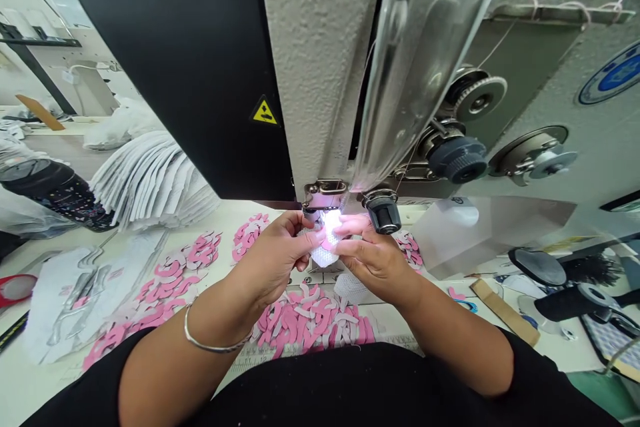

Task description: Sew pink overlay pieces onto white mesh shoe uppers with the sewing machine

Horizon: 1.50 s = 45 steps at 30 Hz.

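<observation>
As I watch through the head camera from afar, the left hand (pixel 274 259) and the right hand (pixel 376 261) meet just below the presser foot (pixel 325 195) of an industrial sewing machine (pixel 320 73). Both are nearly closed, pinching a small white mesh piece (pixel 324 255) between them, and a pink part shows at its top edge. Bright light falls on the piece, so I cannot make out exactly how the fingers sit on it. A clear plastic guard (pixel 425 60) hangs beside the needle area, and a black knob (pixel 383 212) sits just past the right hand. To the right, tension dials (pixel 457 159) stand out from the machine's pale textured body. A thin metal bangle (pixel 210 340) circles the left wrist. Below the hands, a heap of curved pink-and-white cut pieces (pixel 310 323) lies on the bench (pixel 45 387), almost touching the near edge of another white mesh piece (pixel 353 288). A second pink-and-white heap (pixel 185 273) lies to the left, beside flat white fabric with gray markings (pixel 85 300). Further left, a fanned stack of white mesh pieces (pixel 155 180) rises near the machine's black side panel (pixel 175 67), which bears a yellow warning triangle (pixel 265 112).
</observation>
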{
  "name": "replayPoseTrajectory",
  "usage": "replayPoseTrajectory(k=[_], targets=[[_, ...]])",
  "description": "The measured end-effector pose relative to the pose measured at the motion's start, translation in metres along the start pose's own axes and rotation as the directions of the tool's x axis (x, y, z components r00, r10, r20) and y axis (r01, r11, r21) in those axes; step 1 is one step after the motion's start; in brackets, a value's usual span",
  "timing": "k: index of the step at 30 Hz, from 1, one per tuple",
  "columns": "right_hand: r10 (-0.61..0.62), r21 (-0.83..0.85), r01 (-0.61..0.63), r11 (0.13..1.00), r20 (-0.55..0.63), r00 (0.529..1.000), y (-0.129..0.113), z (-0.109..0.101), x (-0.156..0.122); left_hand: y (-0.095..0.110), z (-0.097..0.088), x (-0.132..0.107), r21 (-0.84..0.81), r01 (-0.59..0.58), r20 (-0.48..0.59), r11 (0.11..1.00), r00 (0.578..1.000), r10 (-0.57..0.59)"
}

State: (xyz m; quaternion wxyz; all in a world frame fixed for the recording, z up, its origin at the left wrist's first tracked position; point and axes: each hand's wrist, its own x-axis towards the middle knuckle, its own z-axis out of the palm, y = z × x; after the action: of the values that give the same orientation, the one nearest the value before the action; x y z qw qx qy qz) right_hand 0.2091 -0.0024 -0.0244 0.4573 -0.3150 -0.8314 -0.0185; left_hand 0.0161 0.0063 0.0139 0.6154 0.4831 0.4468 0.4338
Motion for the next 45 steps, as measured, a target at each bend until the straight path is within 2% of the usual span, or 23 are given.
replayPoseTrajectory(k=[6,15,19,29,37,45], targets=[[-0.015,0.015,0.016,1.000,-0.015,1.000,0.001,0.000,0.000,0.002,0.002,-0.002,-0.004,0.007,-0.014,1.000,1.000,-0.007],[0.091,-0.076,-0.085,0.993,0.073,0.993,0.006,-0.003,-0.005,0.000,0.003,-0.003,-0.012,0.011,-0.020,1.000,1.000,-0.012],[0.086,-0.074,-0.078,0.994,0.103,0.991,0.008,-0.006,-0.005,-0.001,0.003,-0.004,-0.004,0.005,-0.007,1.000,1.000,-0.005],[0.116,-0.032,-0.113,0.993,0.108,0.987,0.006,-0.006,-0.003,-0.003,0.001,-0.002,-0.039,0.009,-0.018,0.999,1.000,-0.010],[0.131,0.048,-0.136,0.990,0.104,0.986,0.004,-0.005,0.002,-0.001,0.003,0.002,-0.104,0.008,-0.072,0.995,0.997,-0.016],[0.131,-0.048,-0.128,0.991,0.060,0.990,0.005,0.000,-0.002,-0.001,-0.003,0.007,-0.105,-0.007,-0.025,0.994,1.000,0.004]])
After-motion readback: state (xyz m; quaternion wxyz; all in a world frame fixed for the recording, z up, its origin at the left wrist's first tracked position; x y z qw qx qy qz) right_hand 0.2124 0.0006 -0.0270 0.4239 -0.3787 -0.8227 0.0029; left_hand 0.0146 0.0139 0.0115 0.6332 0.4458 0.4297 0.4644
